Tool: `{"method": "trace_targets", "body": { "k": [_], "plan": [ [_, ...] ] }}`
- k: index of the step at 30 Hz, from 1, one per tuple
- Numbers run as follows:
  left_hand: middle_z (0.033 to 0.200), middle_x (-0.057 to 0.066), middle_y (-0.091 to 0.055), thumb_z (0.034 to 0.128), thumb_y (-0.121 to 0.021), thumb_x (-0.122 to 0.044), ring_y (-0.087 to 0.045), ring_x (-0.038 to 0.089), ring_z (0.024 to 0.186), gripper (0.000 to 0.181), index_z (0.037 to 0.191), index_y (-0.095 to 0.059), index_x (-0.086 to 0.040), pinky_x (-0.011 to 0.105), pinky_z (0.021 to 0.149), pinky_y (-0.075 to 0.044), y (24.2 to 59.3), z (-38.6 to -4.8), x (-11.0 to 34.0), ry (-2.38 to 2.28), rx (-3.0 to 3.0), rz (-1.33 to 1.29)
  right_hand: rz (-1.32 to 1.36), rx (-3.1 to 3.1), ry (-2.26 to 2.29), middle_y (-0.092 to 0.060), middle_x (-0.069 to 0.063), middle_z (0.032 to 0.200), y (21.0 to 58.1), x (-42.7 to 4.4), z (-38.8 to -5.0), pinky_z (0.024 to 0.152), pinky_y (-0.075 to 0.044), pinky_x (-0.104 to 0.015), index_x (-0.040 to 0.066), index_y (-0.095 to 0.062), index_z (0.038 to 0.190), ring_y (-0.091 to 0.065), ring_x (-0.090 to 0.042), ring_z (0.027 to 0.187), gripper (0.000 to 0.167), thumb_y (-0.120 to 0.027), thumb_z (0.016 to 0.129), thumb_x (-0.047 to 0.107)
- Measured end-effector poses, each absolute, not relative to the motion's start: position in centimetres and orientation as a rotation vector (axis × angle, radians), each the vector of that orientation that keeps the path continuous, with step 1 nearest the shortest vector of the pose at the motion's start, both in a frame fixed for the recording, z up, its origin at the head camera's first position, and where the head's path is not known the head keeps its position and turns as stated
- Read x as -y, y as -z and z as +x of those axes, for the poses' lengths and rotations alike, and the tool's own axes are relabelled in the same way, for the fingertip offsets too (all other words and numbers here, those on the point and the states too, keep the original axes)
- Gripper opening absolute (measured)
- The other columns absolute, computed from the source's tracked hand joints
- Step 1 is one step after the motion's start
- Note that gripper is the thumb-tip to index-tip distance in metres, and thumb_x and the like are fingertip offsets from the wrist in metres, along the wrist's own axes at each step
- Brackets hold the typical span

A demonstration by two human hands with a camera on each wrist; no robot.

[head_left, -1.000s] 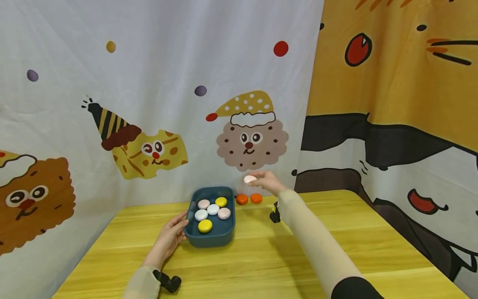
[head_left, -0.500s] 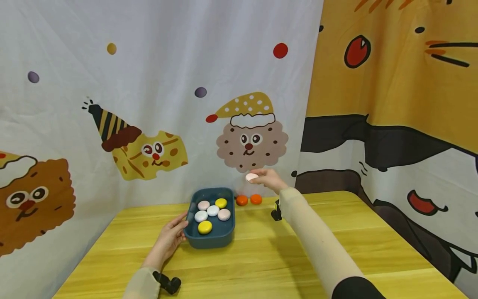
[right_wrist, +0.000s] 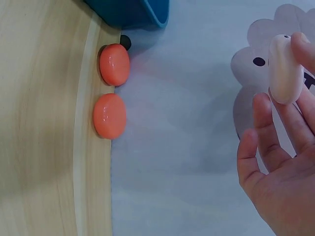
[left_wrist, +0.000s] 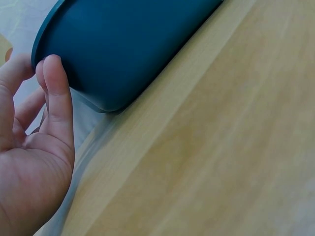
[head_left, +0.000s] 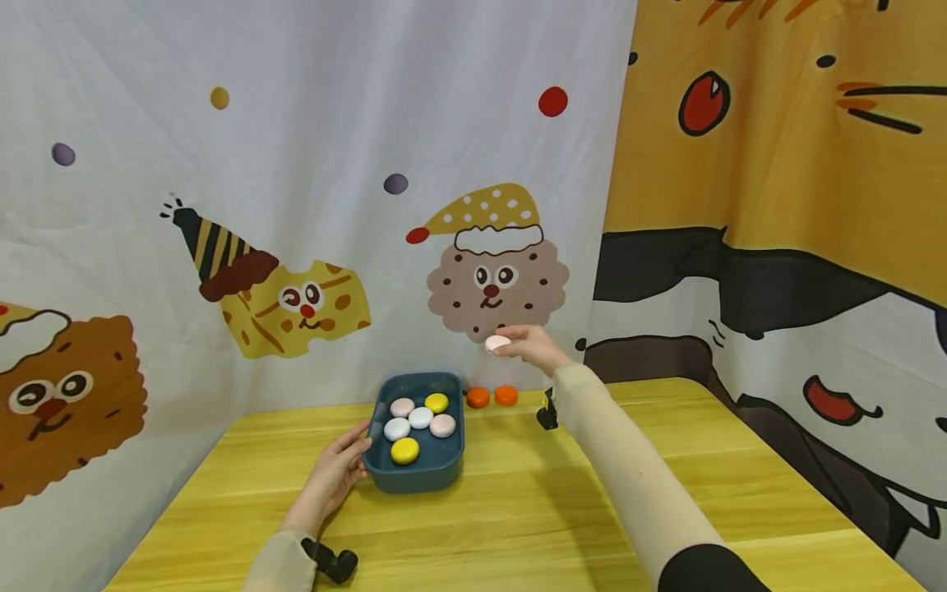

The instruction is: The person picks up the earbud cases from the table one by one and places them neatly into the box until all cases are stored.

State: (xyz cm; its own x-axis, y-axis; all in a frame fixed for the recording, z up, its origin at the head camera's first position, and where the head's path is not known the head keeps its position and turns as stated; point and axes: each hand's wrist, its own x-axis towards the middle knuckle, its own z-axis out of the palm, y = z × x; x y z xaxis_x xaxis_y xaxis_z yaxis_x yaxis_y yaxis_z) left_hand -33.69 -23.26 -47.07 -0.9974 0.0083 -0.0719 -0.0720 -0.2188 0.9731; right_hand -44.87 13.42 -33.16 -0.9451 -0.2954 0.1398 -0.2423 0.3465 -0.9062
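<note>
My right hand (head_left: pixel 534 345) pinches a pale pink, smooth rounded disc (right_wrist: pixel 286 69) between thumb and fingers, up in front of the back curtain. The other fingers are spread below it. At the left side of a dark teal box (head_left: pixel 414 481), my left hand (head_left: pixel 336 473) holds the rim, its fingertips (left_wrist: pixel 55 73) against the outer wall. Inside the box lie two yellow discs (head_left: pixel 404 450), two white discs (head_left: pixel 397 429) and two pale pink discs (head_left: pixel 442 425). Two orange discs (right_wrist: pixel 110 116) sit on the table to the right of the box.
The wooden table (head_left: pixel 473 543) ends at a printed cartoon curtain (head_left: pixel 311 181) behind the box. A yellow cartoon cloth (head_left: pixel 784 181) hangs at the right. A small dark round thing (right_wrist: pixel 126 42) lies between the box and the orange discs.
The right hand, still holding the pale pink disc, has risen slightly. The left hand and the box have stayed in place.
</note>
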Motion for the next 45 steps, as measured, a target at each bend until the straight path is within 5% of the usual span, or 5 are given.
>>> {"method": "trace_targets", "body": {
  "k": [26,45],
  "plan": [
    [0.096,0.003,-0.05,0.0977,-0.058,-0.013,-0.05,0.008,0.055,0.057,0.15,-0.037,-0.006,0.021,0.054,-0.049,47.0,-33.8,23.3,-2.414,-1.929,-0.061,-0.599,-2.494,1.596,-0.062,-0.004,0.124,33.6,-10.1,-44.1,0.104,-0.037,-0.048,0.01,-0.065,0.126,-0.054,-0.023,0.114,0.048,-0.08,0.081,0.021],
    [0.096,0.006,-0.052,0.0954,-0.061,-0.012,-0.052,0.01,0.055,0.057,0.148,-0.041,-0.008,0.023,0.054,-0.049,47.1,-33.7,23.4,-2.431,-1.918,-0.101,-0.745,-2.467,1.546,-0.065,-0.01,0.12,34.7,-7.2,-43.2,0.097,-0.045,-0.039,0.001,-0.059,0.132,-0.061,-0.022,0.108,0.05,-0.074,0.086,0.013]
  ]
}}
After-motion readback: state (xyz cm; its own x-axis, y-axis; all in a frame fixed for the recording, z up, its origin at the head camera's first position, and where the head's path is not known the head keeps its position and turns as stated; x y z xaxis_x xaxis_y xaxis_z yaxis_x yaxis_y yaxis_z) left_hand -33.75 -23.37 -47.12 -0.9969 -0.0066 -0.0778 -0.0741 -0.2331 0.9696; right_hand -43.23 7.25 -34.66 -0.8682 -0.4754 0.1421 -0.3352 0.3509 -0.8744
